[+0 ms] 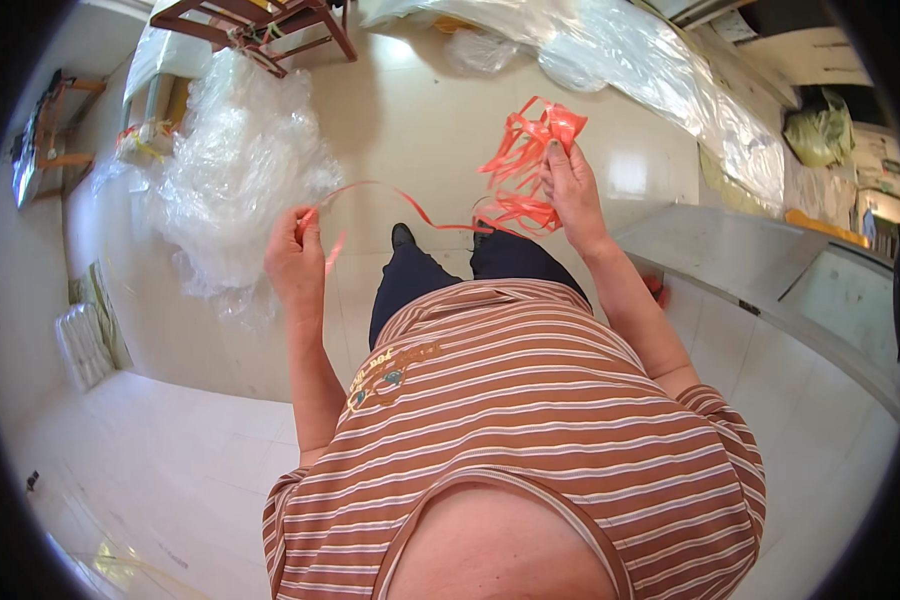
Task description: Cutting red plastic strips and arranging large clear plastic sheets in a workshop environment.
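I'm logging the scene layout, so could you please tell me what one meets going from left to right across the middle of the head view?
Clear plastic heap → left hand → red ribbon strand → ribbon bundle in the right hand → grey counter.

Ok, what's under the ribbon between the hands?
Under the ribbon lie pale floor tiles and a black shoe. The other foot is mostly hidden by the ribbon bundle in the right hand.
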The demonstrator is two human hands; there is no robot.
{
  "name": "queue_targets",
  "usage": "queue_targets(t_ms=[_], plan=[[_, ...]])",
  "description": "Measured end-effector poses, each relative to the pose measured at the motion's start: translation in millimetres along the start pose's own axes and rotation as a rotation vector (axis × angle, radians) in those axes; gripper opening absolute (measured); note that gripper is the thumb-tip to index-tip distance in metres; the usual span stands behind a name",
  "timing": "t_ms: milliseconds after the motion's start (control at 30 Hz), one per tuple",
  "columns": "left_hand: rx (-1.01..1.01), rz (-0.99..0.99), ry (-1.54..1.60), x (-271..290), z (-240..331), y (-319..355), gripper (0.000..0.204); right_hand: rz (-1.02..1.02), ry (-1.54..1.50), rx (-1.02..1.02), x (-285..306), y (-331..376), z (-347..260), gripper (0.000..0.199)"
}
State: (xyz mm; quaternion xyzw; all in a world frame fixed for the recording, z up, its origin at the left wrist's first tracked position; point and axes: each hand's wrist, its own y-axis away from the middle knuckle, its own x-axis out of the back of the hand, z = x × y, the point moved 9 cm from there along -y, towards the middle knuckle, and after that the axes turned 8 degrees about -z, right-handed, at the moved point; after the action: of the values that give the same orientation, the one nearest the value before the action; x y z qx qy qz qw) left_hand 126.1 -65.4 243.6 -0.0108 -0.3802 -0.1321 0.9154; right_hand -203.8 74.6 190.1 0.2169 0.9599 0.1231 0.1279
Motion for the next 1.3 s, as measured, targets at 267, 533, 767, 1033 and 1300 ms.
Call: queue_targets(t_ms=[267, 533, 767, 1033, 1300], plan=[[-0.214, -0.532, 0.493, -148, 12, 47, 0.024, -0.829, 0.270, -0.164, -158, 45, -13, 0.039], [-0.053, -0.939, 1.074, -143, 45, 66, 0.023, -0.760, 0.262, -0.454, -145, 63, 18, 0.052], [-0.352, -0.438, 0.290, -109, 29, 56, 0.011, -0.344, 0.126, -0.139, -125, 50, 18, 0.023], [-0.211, -0.624, 0.747, -94, 29, 68, 0.014, -0.057, -0.170, -0.003, -104, 43, 1, 0.014], [-0.622, -0.275, 0.045, -10, 113, 43, 0.007, -0.259, 0.348, 0.203, -139, 63, -15, 0.011]])
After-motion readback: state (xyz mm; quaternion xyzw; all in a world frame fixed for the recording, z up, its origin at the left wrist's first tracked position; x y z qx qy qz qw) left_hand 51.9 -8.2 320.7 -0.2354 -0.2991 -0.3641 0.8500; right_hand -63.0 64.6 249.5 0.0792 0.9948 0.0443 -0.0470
